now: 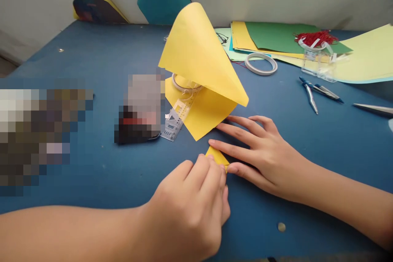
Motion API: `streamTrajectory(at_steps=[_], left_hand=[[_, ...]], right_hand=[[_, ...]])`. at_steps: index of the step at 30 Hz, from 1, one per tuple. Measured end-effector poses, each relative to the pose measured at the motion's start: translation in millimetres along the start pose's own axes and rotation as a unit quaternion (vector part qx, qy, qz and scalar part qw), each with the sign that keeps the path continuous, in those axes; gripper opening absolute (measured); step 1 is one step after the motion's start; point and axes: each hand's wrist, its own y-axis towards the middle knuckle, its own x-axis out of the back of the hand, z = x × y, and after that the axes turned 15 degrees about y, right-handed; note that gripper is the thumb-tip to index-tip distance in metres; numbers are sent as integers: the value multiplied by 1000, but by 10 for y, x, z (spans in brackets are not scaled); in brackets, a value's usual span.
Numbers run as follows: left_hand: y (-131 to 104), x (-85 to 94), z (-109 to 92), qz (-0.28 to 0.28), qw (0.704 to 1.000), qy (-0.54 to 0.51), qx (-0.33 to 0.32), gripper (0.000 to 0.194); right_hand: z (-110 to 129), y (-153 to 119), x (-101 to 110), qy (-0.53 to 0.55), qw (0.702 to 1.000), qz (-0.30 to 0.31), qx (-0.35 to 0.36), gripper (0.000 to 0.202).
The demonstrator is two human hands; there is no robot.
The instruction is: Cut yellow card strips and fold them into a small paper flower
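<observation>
A small folded piece of yellow paper (pixel 217 155) lies on the blue table between my hands. My left hand (pixel 193 204) is closed on it, with the fingers bunched over its lower part and hiding much of it. My right hand (pixel 260 151) lies with its fingers spread; the index fingertip touches the top of the small piece and the thumb tip is at its right corner. Beyond them stands a large curled yellow sheet (pixel 199 53), its lower flap flat near my right hand's other fingertips. A tape roll and a clear stencil ruler (pixel 175 123) show partly under the sheet.
On the blue table (pixel 123 180), a blurred dark object (pixel 136 131) lies left of the ruler. At the back right are coloured papers (pixel 276 37), a tape roll (pixel 248 65), red thread (pixel 319 39), a compass (pixel 311 98) and scissors (pixel 371 108).
</observation>
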Motion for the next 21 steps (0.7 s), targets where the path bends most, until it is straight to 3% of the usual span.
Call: streamTrajectory(at_steps=[3,9,21], left_hand=[[8,1,-2,-6,1000,1,3,16],[21,-1,15,-10,1000,-1,4,17],[26,-10,10,-16,1000,0,-5,18]], right_hand=[[-15,-4,0,5,1000,8,5,42],[-17,-16,15,63,994,-65,59,34],[11,-3,40,51,995,-36,80,32]])
